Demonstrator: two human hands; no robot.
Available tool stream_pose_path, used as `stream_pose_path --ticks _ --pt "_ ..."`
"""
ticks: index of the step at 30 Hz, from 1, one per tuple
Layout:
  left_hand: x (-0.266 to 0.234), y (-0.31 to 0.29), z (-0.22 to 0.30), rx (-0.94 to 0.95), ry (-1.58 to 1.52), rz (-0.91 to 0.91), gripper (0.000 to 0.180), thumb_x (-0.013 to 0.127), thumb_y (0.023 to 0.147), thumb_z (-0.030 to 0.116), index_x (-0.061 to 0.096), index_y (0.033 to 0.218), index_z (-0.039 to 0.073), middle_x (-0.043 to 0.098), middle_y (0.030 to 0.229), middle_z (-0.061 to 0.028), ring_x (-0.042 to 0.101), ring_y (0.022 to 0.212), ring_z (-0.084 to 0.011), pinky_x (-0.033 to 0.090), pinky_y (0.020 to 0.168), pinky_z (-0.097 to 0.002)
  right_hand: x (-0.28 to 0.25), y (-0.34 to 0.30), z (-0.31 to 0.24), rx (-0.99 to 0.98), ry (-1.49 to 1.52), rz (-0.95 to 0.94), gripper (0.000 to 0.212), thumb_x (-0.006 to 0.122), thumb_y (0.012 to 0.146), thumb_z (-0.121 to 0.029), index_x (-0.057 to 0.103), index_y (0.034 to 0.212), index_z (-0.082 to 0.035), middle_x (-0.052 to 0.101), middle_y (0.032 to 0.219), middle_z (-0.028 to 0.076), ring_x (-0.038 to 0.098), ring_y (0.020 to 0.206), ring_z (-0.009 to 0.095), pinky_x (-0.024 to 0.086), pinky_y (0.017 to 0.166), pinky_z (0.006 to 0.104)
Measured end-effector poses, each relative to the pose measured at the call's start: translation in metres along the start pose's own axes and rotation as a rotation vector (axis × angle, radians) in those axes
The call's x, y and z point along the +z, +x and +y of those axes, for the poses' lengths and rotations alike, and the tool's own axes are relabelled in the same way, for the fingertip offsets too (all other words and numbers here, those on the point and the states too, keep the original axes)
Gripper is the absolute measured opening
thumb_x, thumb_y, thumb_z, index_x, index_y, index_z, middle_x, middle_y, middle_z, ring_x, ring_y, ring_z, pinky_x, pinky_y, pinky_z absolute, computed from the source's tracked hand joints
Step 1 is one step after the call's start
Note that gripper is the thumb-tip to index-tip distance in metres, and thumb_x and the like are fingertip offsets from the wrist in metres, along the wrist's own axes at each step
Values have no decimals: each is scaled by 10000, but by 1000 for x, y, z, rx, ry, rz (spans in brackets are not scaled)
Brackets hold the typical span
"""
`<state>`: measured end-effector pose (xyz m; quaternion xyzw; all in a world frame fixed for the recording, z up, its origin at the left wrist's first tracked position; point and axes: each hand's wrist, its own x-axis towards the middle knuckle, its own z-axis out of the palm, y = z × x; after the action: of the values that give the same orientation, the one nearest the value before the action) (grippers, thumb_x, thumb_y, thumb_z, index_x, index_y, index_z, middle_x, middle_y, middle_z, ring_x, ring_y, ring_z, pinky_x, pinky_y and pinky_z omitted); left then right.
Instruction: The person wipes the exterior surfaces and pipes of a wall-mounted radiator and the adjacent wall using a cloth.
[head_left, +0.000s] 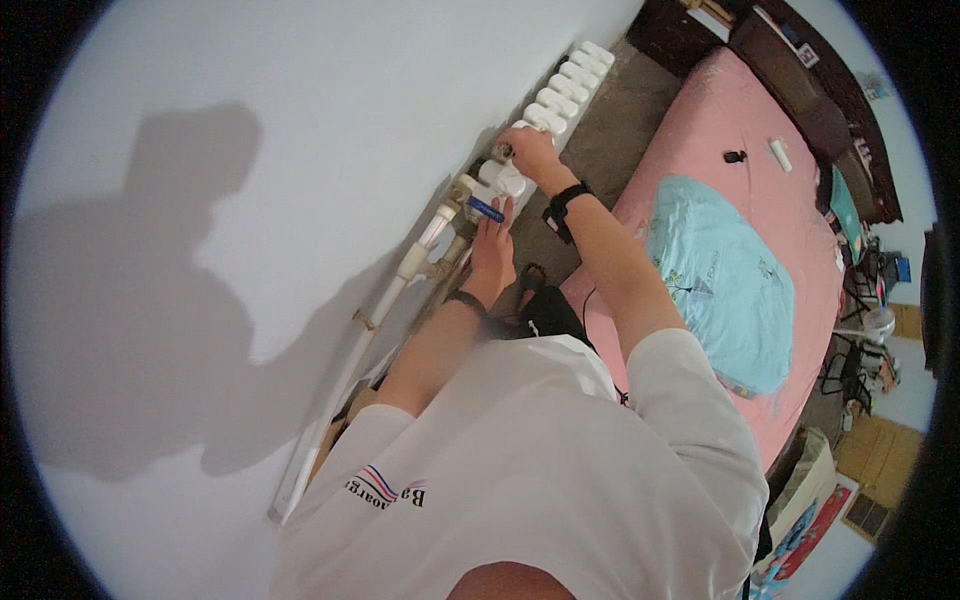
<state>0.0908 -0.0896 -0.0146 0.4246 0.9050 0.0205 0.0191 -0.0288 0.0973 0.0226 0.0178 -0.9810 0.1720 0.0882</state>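
A white sectioned radiator stands along the wall, with a white pipe running from its near end. My left hand lies with fingers stretched out against the radiator's near end, just beside a blue valve handle. My right hand reaches over the radiator a little farther along, its fingers curled down between the sections. A small greyish thing shows at those fingertips; its kind is too small to make out. A dark band sits on each wrist.
To the right stands a bed with a pink sheet and a folded light-blue cover. A white bottle-like thing and a small black object lie on it. The wall closes off the left.
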Motion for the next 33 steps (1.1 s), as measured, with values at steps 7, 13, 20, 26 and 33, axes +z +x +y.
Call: stream_pose_path --ticks 7,13,20,26,33 --pt "10 -6 -8 37 137 89 674 746 803 375 588 1330 -15 29 1649 -238 53 1514 -457 181 1213 -542 -24 -38 3 50 -92 -263 280 640 783 1 734 979 -175 685 1069 23 596 1127 274 467 910 501" --pt "-1 -1 -3 53 -148 36 878 729 829 381 330 1484 -47 124 1618 -273 122 1495 -481 206 1191 -583 -21 -49 28 -51 -90 -243 287 651 825 -57 737 1023 -245 703 1039 6 635 1090 256 468 914 531" --pt "3 13 1 -15 -282 207 906 716 832 337 248 1511 -38 215 1583 -253 212 1463 -471 201 1187 -589 -23 -29 14 -86 -14 -93 337 619 832 -7 718 1087 -206 689 1144 10 580 1198 251 381 1055 522" --pt "-11 32 3 -95 -239 186 828 650 887 343 295 1481 -112 271 1559 -275 189 1483 -423 108 1223 -558 4 -65 20 -248 56 53 276 657 824 -68 710 1054 -211 627 1241 -49 503 1290 205 352 1093 519" --pt "-8 55 12 -159 -295 294 755 697 816 212 377 1457 -26 396 1475 -211 348 1386 -401 251 1162 -545 3 -110 58 -98 423 123 512 633 683 111 690 1119 -151 609 1323 1 485 1319 259 380 1088 446"
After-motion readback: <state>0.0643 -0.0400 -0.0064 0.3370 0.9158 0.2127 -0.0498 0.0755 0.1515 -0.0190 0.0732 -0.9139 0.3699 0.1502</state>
